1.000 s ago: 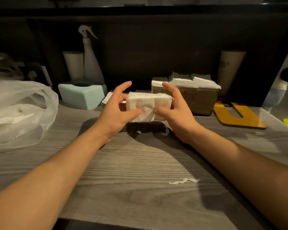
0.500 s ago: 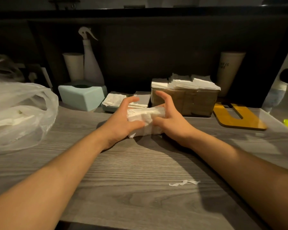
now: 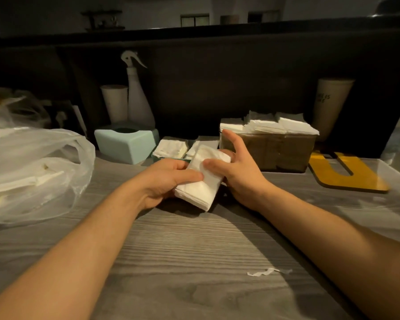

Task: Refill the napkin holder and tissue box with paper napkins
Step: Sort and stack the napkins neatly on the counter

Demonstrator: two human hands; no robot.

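A thick stack of white paper napkins [image 3: 203, 181] lies tilted on the wooden table [image 3: 194, 262], held between both hands. My left hand [image 3: 169, 179] grips its left side with the thumb on top. My right hand [image 3: 238, 167] holds its right side, thumb on the stack and fingers spread behind. Just behind stands the brown napkin holder [image 3: 282, 153], heaped with white napkins [image 3: 275, 125]. The mint-green tissue box [image 3: 125, 144] sits at the back left, its top opening dark. Between them a small tray holds loose napkins [image 3: 171, 147].
A clear plastic bag [image 3: 32, 172] with napkin packs fills the left side. A spray bottle [image 3: 138, 100] and a paper cup [image 3: 114, 102] stand behind the tissue box. A yellow board [image 3: 346, 174] and a tall cup [image 3: 330, 105] are at right. A paper scrap [image 3: 268, 271] lies near me.
Both hands brought the napkin stack down from in front of the holder to the table and turned it from upright to lying tilted.
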